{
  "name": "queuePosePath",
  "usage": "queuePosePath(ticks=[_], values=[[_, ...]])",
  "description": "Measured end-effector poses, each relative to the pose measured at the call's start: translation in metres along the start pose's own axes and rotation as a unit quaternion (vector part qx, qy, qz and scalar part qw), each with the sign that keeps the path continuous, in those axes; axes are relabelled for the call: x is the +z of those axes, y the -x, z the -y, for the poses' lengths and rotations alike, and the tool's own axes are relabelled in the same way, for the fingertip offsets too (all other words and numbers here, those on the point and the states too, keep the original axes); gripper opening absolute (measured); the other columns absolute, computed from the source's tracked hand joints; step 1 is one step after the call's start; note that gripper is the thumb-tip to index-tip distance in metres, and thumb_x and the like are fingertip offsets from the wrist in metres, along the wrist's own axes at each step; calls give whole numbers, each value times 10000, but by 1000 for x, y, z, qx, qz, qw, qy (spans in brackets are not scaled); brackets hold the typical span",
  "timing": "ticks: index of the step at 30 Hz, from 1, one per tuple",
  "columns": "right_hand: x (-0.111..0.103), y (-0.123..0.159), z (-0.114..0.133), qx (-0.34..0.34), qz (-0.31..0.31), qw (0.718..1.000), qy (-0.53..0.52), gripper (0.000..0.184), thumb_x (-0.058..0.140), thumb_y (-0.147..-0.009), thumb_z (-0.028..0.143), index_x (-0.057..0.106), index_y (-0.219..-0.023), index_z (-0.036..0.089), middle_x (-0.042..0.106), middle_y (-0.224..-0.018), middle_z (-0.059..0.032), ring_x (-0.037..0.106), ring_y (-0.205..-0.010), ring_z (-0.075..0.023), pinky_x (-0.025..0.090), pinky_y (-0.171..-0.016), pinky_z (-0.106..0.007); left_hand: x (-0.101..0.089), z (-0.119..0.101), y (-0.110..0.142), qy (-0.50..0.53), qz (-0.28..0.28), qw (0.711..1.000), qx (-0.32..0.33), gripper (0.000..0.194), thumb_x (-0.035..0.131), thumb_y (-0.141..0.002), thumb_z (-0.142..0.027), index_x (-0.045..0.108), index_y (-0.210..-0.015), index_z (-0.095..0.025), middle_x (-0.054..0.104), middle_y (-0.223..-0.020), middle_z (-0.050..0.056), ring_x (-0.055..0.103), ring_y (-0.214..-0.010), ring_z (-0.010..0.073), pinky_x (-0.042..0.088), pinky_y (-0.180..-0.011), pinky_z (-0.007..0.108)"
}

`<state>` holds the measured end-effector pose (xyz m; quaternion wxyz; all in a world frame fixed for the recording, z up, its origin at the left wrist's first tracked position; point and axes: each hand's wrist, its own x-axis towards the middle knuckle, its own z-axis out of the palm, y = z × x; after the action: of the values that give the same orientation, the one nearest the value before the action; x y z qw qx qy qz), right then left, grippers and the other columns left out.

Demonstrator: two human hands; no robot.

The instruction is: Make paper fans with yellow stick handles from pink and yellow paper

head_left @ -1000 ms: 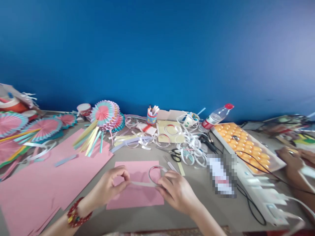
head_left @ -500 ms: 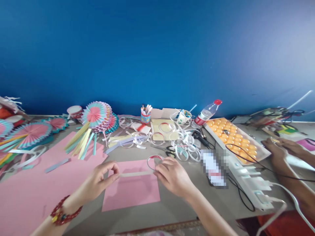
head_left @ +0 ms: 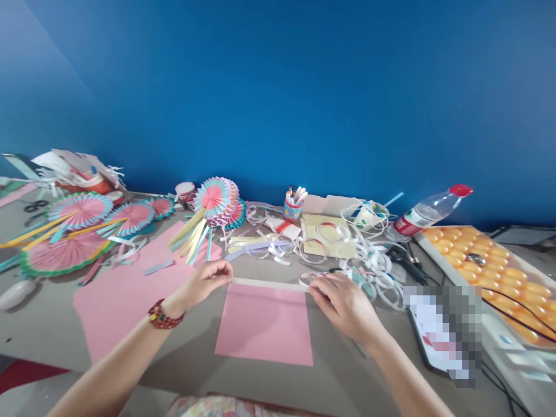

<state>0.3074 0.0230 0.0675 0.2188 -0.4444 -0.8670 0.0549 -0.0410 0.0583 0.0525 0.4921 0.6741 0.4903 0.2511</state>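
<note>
My left hand (head_left: 207, 281) pinches the free end of a strip of tape (head_left: 269, 283) pulled taut along the far edge of a small pink paper sheet (head_left: 266, 326). My right hand (head_left: 346, 303) is closed on the tape roll (head_left: 311, 278) at the other end of the strip. A red bead bracelet (head_left: 161, 317) sits on my left wrist. Both hands hover just above the grey table (head_left: 339, 376).
Larger pink sheets (head_left: 125, 295) lie left. Pleated paper fans (head_left: 215, 200) and more fans (head_left: 82, 223) sit behind them. Loose white paper rings (head_left: 369, 263), scissors, a pen cup (head_left: 292, 207), a water bottle (head_left: 428, 213) and a tray of orange balls (head_left: 490, 266) crowd the far right.
The tape strip has been drawn out longer, my left hand moving away from the right. The view has swung left, so the other person's hands at the right are out of sight.
</note>
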Motion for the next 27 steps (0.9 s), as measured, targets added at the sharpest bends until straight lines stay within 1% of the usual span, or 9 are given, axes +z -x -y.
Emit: queuePosePath(ticks=[2,4,6,11,14,17,19,22,27], values=[[8,0,-1,12,-3,999,33,221,432,-1011,262,636,-944,206,713,-890,-44,633,-823,-191,395,-772,-301,1,8,-1,-7,-4,1000,1,177,537,-844,-327,548,-752,-176,525,-716,-16,488,-702,143,376,-660,245],[16,2,-1,33,0,997,75,243,441,-1013,298,654,-945,200,700,-801,-39,634,-756,-196,386,-736,-305,4,17,-1,-14,-11,1000,1,185,540,-842,-333,552,-744,-176,551,-723,-8,506,-707,149,385,-661,248],[23,4,0,43,12,993,110,283,431,-1014,313,655,-888,195,659,-700,-30,616,-679,-196,367,-688,-308,7,26,0,-24,-19,1000,-2,189,547,-844,-336,554,-743,-177,565,-727,-5,512,-702,152,386,-652,249],[31,8,6,39,40,992,114,310,380,-1013,274,630,-845,198,650,-692,-29,619,-671,-194,367,-695,-312,16,42,4,-63,-42,997,-5,150,553,-847,-291,552,-748,-178,575,-722,1,510,-670,152,372,-622,248],[33,9,7,49,14,992,115,314,372,-1016,294,633,-869,200,678,-710,-33,642,-669,-193,392,-692,-307,21,44,6,-91,-64,994,0,100,554,-844,-235,564,-763,-178,593,-741,8,525,-680,153,377,-636,250],[34,11,3,38,-16,993,114,332,359,-1023,334,637,-890,210,704,-720,-35,663,-647,-193,415,-639,-298,25,42,7,-113,-86,990,5,61,547,-839,-184,580,-788,-179,609,-768,11,540,-693,150,386,-649,247],[34,13,-1,20,-19,995,96,308,359,-1018,332,638,-951,218,733,-798,-38,687,-678,-194,444,-625,-292,27,40,8,-124,-98,987,6,54,546,-831,-163,585,-800,-181,617,-779,10,549,-697,146,389,-642,240],[34,16,-9,5,-13,998,56,255,386,-999,320,626,-952,246,744,-830,-13,703,-676,-179,482,-604,-278,27,38,8,-134,-107,985,7,57,556,-824,-155,601,-805,-184,633,-789,6,562,-700,139,403,-643,228],[37,21,-22,-27,-66,997,43,175,463,-958,302,627,-1006,265,764,-848,-15,719,-673,-181,506,-581,-278,27,35,8,-137,-113,984,6,62,566,-818,-153,622,-805,-176,649,-792,20,582,-700,141,420,-626,221]])
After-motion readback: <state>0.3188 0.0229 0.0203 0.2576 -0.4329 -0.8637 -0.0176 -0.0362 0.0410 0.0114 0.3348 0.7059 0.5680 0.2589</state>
